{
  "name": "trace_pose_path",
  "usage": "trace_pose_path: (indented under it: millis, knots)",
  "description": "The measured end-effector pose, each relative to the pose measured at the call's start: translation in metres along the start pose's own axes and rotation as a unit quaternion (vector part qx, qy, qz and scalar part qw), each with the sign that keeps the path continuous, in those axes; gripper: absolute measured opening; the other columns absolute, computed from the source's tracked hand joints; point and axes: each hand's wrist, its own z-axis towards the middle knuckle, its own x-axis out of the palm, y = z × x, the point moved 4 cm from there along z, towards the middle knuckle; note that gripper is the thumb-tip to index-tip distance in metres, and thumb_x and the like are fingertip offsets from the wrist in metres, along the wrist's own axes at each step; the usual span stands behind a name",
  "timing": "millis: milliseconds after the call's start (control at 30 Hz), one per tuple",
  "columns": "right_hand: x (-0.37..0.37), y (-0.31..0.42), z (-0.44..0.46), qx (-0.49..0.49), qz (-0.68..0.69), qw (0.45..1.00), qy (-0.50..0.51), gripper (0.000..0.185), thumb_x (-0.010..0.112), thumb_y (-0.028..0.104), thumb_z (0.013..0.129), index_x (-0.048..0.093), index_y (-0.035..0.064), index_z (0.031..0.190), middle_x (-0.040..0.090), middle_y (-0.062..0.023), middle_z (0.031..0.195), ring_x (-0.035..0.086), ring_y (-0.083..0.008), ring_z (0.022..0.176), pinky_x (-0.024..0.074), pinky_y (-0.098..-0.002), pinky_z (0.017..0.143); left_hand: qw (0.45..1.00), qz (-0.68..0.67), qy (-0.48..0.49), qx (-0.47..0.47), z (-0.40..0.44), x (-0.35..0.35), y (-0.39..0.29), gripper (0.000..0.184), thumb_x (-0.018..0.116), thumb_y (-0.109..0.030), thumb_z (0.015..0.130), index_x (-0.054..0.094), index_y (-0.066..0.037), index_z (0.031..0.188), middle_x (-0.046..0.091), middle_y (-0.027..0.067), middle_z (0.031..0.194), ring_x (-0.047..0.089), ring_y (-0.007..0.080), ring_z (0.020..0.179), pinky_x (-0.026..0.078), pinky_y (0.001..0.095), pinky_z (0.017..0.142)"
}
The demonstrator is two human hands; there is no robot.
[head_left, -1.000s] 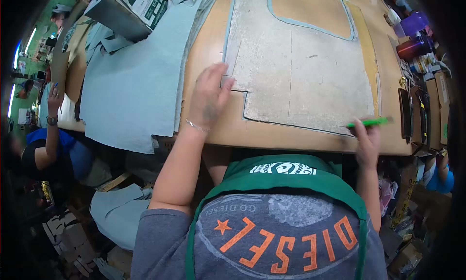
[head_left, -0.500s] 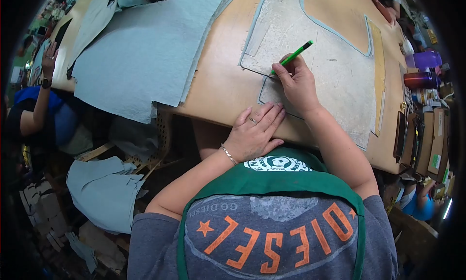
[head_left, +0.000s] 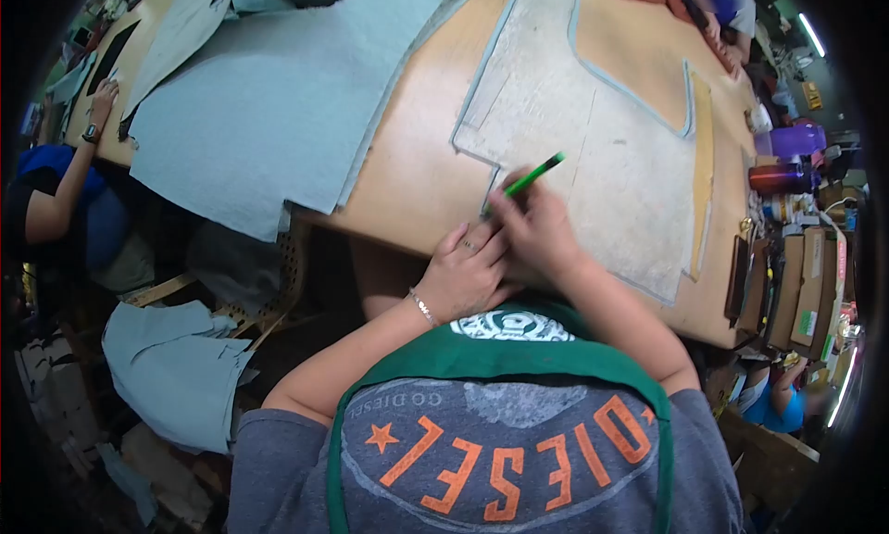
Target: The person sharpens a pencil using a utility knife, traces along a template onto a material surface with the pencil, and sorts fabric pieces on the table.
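My right hand [head_left: 537, 224] is closed round a green pencil [head_left: 532, 177], which slants with its dark-banded end up and to the right. The hand is slightly blurred, and the pencil's point is low by the near left edge of a worn whitish pattern board [head_left: 620, 177]. Blue-grey leather shows as a thin border along the board's edges. My left hand [head_left: 465, 273] lies flat at the table's near edge, fingers stretched out toward the board's near corner. My right hand partly covers its fingertips.
A large blue-grey leather sheet [head_left: 269, 108] covers the left of the tan table [head_left: 407, 163] and overhangs its edge. Another leather piece [head_left: 171, 367] hangs below left. A co-worker's hand [head_left: 102, 103] rests at far left. Cups [head_left: 782, 177] and cardboard pieces [head_left: 801, 293] stand on the right.
My right hand has moved the pencil down and left along the board's edge, close to my left hand. The view has shifted slightly. The co-worker's hand at left has lowered onto the table.
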Motion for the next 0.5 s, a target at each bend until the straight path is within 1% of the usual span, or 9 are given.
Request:
trace_pose_path:
  millis: [33,67,100,167,233,333,367,400,500]
  knots:
    - [0.004,-0.001,-0.005,-0.009,0.017,1.000,0.017,0.018,0.060,0.015,0.079,0.052,0.0014,0.088,0.057,-0.0134,0.067,0.057,-0.0201,0.060,0.0450,-0.0297,0.056,1.000,0.005,-0.017,0.001,-0.001,0.000,0.000,0.042,0.059,-0.046,0.070,0.062,-0.011,0.092,0.049,0.0040,0.114,0.037,0.0194,0.118,0.027,0.0396,0.091]
    - [0.002,-0.001,-0.006,0.011,0.045,0.999,0.019,0.019,0.061,0.015,0.079,0.052,0.0009,0.088,0.056,-0.0131,0.066,0.057,-0.0175,0.061,0.0450,-0.0292,0.056,1.000,0.003,-0.006,-0.002,-0.001,0.000,0.000,0.044,0.059,-0.047,0.070,0.062,-0.011,0.095,0.049,0.0038,0.115,0.038,0.0192,0.118,0.027,0.0391,0.091]
    - [-0.004,-0.002,-0.004,0.076,0.082,0.993,0.043,0.013,0.057,0.008,0.082,0.046,0.0025,0.087,0.054,-0.0039,0.075,0.052,-0.0079,0.070,0.0428,-0.0225,0.061,1.000,0.002,0.005,-0.003,0.001,-0.003,0.000,0.046,0.059,-0.047,0.070,0.061,-0.011,0.099,0.049,0.0035,0.116,0.038,0.0190,0.117,0.026,0.0386,0.091]
    - [-0.026,-0.015,0.006,0.048,0.227,0.972,-0.017,0.011,0.056,0.008,0.083,0.046,0.0053,0.087,0.057,-0.0040,0.080,0.054,-0.0079,0.073,0.0435,-0.0221,0.063,1.000,0.003,0.007,-0.012,0.007,-0.013,-0.004,0.056,0.057,-0.046,0.072,0.051,-0.011,0.115,0.047,0.0017,0.120,0.039,0.0140,0.116,0.025,0.0370,0.093]
    - [-0.066,-0.023,0.010,0.036,0.241,0.965,-0.093,0.010,0.055,0.010,0.083,0.047,0.0078,0.088,0.059,-0.0048,0.083,0.056,-0.0105,0.075,0.0445,-0.0227,0.066,1.000,0.002,0.014,-0.013,0.008,-0.016,-0.004,0.057,0.057,-0.046,0.073,0.050,-0.010,0.117,0.047,0.0011,0.120,0.040,0.0130,0.115,0.025,0.0367,0.093]
    - [-0.124,-0.043,-0.009,0.126,0.298,0.920,-0.219,0.010,0.052,0.020,0.087,0.046,0.0132,0.090,0.060,-0.0034,0.084,0.057,-0.0128,0.078,0.0448,-0.0260,0.067,0.999,-0.033,0.029,-0.017,0.015,-0.021,-0.002,0.055,0.058,-0.044,0.074,0.050,-0.009,0.116,0.047,0.0035,0.121,0.040,0.0156,0.116,0.027,0.0382,0.092]
    - [-0.139,-0.048,-0.019,0.148,0.329,0.893,-0.269,0.011,0.055,0.019,0.085,0.047,0.0111,0.087,0.059,-0.0037,0.082,0.058,-0.0132,0.076,0.0445,-0.0248,0.065,0.998,-0.045,0.036,-0.019,0.019,-0.023,-0.001,0.055,0.058,-0.043,0.074,0.050,-0.008,0.116,0.047,0.0041,0.121,0.040,0.0163,0.116,0.028,0.0388,0.092]
    - [-0.152,-0.058,-0.031,0.153,0.361,0.872,-0.294,0.011,0.055,0.020,0.085,0.048,0.0116,0.087,0.059,-0.0034,0.080,0.058,-0.0133,0.073,0.0444,-0.0254,0.064,0.996,-0.066,0.059,-0.027,0.026,-0.027,0.001,0.053,0.058,-0.041,0.076,0.050,-0.007,0.116,0.046,0.0072,0.122,0.039,0.0214,0.117,0.031,0.0424,0.090]
    - [-0.180,-0.093,-0.066,0.179,0.434,0.810,-0.352,0.010,0.055,0.019,0.085,0.049,0.0116,0.085,0.059,-0.0037,0.078,0.058,-0.0137,0.071,0.0448,-0.0256,0.060,0.998,-0.032,0.049,-0.028,0.048,-0.025,0.007,0.053,0.057,-0.040,0.076,0.049,-0.006,0.117,0.045,0.0095,0.123,0.036,0.0261,0.119,0.032,0.0466,0.090]
